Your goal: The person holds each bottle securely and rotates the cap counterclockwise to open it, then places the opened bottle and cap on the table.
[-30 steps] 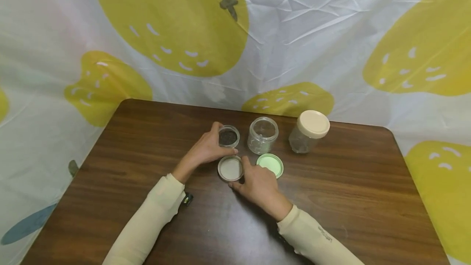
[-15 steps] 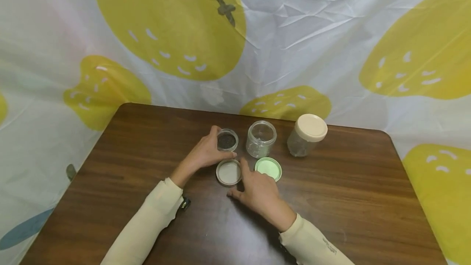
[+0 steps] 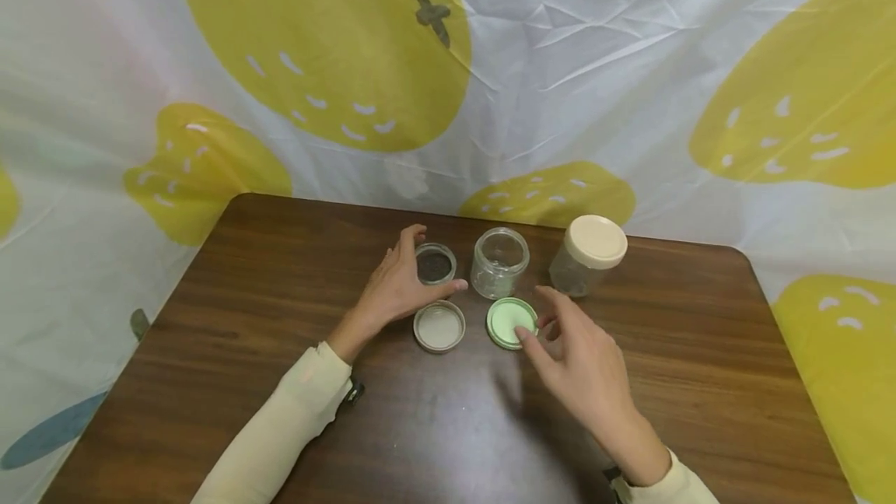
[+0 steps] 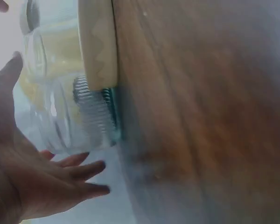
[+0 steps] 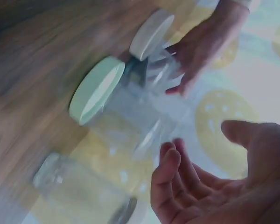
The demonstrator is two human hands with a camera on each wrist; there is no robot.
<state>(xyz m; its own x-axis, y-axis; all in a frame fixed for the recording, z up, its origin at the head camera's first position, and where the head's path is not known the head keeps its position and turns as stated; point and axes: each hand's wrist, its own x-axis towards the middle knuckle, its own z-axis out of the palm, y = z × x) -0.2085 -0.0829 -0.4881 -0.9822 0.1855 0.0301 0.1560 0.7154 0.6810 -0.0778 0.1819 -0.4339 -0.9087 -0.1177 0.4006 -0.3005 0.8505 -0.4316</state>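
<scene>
My left hand [image 3: 399, 282] is around the left side of a small clear jar [image 3: 435, 264] with dark contents. Thumb and fingers are spread wide, and the left wrist view shows the fingers extended beside the jar's wall. My right hand [image 3: 584, 364], fingers loosely bent and holding nothing, is just right of a mint-green lid [image 3: 505, 321]; its thumb tip overlaps the lid's edge in the head view. A greyish-beige lid [image 3: 439, 327] lies in front of the small jar. Behind the green lid stands an open clear jar [image 3: 495, 274].
A taller clear jar [image 3: 570, 278] with a cream lid [image 3: 596, 239] on it stands at the back right. All of this is on a brown wooden table [image 3: 301, 255]. Behind the table hangs a white curtain [image 3: 511, 84] printed with yellow fruit.
My right hand has left the side of the greyish-beige lid and moved right, past the mint-green lid. The left hand's fingers have spread wider at the small jar. The jars stay in place.
</scene>
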